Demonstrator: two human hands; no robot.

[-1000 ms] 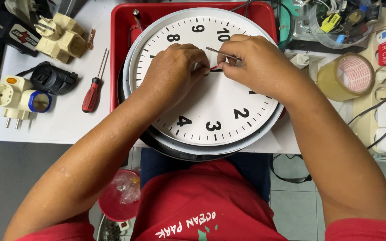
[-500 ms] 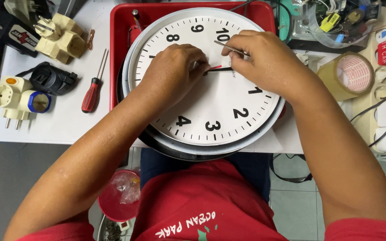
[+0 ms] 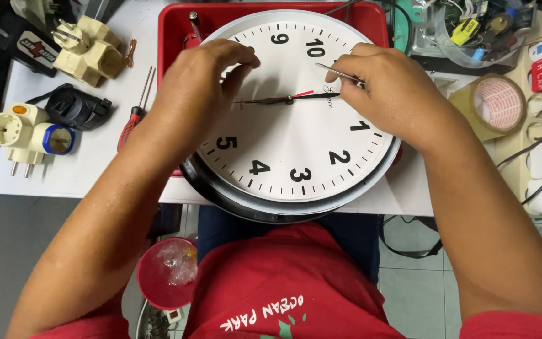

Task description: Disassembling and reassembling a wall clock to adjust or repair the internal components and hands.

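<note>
Nearest the camera, below the table's edge, is the person's red shirt [image 3: 283, 282], and to its left a small round red plastic bin [image 3: 161, 276] on the floor holding crumpled clear wrap. Both bare forearms reach up from here over the near rim of a large round wall clock with a white face, black numerals and a silver-and-black rim [image 3: 296, 150], which lies flat, face up, partly on a red plastic tray [image 3: 177, 25] and overhanging the near edge of the white table [image 3: 89, 163].

The left hand [image 3: 199, 94] rests on the left part of the dial, fingers curled and loosely closed with the tips turned down toward the face; whether it grips anything cannot be told. The right hand [image 3: 387, 88] sits on the right part of the dial, thumb and forefinger pinched on a thin silver metal tool [image 3: 340, 73] that points left. Between the two hands lie the black clock hands [image 3: 271, 100], nearly level, and a short red second hand [image 3: 304, 93] at the centre.

Further left on the table lie a red-handled screwdriver [image 3: 132, 119], a black plug adapter [image 3: 76, 108] and cream plug adapters [image 3: 26, 135]. At the right stands a roll of brown packing tape [image 3: 494, 107], and at the far right a clear container of wires and small parts [image 3: 472, 28].
</note>
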